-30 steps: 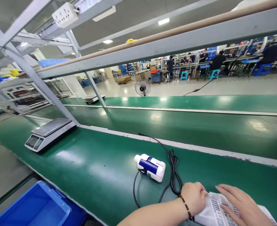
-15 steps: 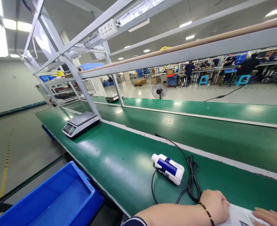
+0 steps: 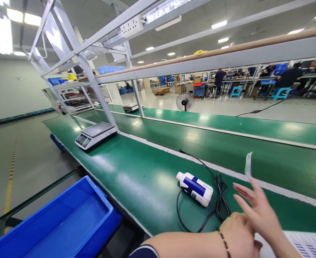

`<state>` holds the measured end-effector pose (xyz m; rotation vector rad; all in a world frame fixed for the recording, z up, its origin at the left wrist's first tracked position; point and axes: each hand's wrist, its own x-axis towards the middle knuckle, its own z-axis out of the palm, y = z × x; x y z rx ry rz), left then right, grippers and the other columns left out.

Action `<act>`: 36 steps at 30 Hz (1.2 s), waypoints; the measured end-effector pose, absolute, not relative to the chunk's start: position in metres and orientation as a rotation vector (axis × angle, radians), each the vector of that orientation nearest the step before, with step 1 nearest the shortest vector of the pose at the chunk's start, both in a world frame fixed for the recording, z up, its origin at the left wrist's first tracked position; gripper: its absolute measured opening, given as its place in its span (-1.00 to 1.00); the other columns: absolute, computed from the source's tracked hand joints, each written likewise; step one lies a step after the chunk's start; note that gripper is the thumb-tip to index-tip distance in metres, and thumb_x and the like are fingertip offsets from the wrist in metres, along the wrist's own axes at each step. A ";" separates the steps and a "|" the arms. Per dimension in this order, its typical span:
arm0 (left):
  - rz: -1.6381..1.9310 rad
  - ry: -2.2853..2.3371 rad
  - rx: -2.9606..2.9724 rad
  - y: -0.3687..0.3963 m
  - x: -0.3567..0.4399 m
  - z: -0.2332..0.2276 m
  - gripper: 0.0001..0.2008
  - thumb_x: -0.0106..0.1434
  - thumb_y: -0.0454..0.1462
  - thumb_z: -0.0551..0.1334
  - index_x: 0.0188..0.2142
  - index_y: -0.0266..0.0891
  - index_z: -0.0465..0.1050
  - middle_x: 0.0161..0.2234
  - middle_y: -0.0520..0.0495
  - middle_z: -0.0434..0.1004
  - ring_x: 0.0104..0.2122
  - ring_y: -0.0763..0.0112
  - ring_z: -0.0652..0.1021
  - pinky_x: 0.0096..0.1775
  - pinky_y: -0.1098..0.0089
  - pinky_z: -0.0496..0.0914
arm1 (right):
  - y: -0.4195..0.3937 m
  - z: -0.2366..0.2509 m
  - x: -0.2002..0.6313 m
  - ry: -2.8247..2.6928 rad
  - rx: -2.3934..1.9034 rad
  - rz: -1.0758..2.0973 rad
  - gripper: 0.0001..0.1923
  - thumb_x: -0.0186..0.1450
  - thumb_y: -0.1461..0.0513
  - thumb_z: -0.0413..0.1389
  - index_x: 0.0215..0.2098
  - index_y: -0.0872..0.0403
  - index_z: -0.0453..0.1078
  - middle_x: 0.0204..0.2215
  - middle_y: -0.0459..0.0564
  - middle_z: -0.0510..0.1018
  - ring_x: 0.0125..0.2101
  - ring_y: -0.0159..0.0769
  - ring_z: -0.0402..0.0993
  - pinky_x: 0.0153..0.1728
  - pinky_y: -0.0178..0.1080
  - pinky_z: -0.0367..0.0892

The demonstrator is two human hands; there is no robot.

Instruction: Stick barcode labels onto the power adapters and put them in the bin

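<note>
My left hand [image 3: 235,233], with a dark beaded bracelet at the wrist, is closed in a fist at the lower right. What its fingers hold is hidden. Just beyond it, my right hand [image 3: 261,211] is raised with its fingers spread. A small pale label [image 3: 248,165] clings to one of its fingertips and stands upright. A white bottle-shaped device [image 3: 195,189] with a blue wrap lies on the green bench [image 3: 136,186], left of my hands. Its coiled black cable [image 3: 220,195] runs down toward my left hand. A white printed sheet [image 3: 310,243] lies under my right forearm.
A blue bin [image 3: 66,215] stands beside the bench at lower left. Further along sits a weighing scale [image 3: 96,133]. A metal shelf frame [image 3: 97,93] rises over the bench; a fan [image 3: 185,103] stands beyond. Several people work at distant tables.
My right hand has risen from the sheet, up and to the left, with a label on its fingertip. My left hand has shifted slightly left and down in view. The device stays on the bench.
</note>
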<state>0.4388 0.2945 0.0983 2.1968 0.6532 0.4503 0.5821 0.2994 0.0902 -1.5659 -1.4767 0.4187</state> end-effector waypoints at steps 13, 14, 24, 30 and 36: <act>0.830 0.995 0.758 0.314 0.300 0.091 -0.16 -0.02 0.11 0.27 0.12 -0.14 -0.09 0.02 -0.21 0.32 -0.14 0.23 0.48 -0.24 0.28 0.38 | 0.315 0.062 0.451 -1.591 -1.533 0.699 -0.23 0.32 0.06 -0.12 0.33 0.04 -0.48 0.00 0.16 0.44 -0.10 -0.14 0.46 -0.14 -0.06 0.42; 0.829 1.026 0.772 0.314 0.298 0.090 -0.13 -0.08 0.05 0.34 0.10 -0.18 -0.06 -0.03 -0.21 0.37 -0.18 0.23 0.50 -0.28 0.31 0.38 | 0.301 0.061 0.442 -1.652 -1.497 0.612 -0.27 0.34 0.09 -0.14 0.33 0.00 -0.47 0.04 0.16 0.40 -0.03 -0.13 0.42 -0.09 -0.05 0.40; 0.705 0.707 0.658 0.318 0.252 0.097 -0.31 -0.20 -0.20 0.33 -0.02 -0.31 0.30 -0.15 -0.18 0.49 -0.22 0.22 0.51 -0.18 0.26 0.35 | 0.300 0.101 0.490 -2.029 -1.253 0.571 -0.05 0.25 0.10 0.06 0.31 -0.07 -0.57 0.23 0.15 0.13 0.23 -0.06 -0.02 0.15 0.11 0.04; 0.520 0.343 0.477 0.313 0.238 0.101 -0.27 -0.33 -0.26 0.28 -0.06 -0.45 0.41 -0.23 -0.21 0.55 -0.24 0.20 0.52 -0.10 0.28 0.29 | 0.313 0.116 0.485 -1.788 -0.999 1.336 0.38 -0.10 -0.27 0.18 0.26 -0.08 -0.75 0.28 0.24 -0.03 0.16 0.02 0.14 0.09 0.00 0.15; 0.590 0.280 0.370 0.315 0.231 0.087 -0.52 -0.15 -0.19 0.35 -0.25 -0.48 0.48 -0.44 -0.12 0.54 -0.46 0.42 0.50 -0.33 0.44 0.31 | 0.302 0.101 0.453 -1.441 -0.889 1.730 0.51 -0.19 -0.18 0.30 0.27 0.05 -0.74 0.08 0.25 0.33 0.04 0.07 0.32 0.05 0.02 0.19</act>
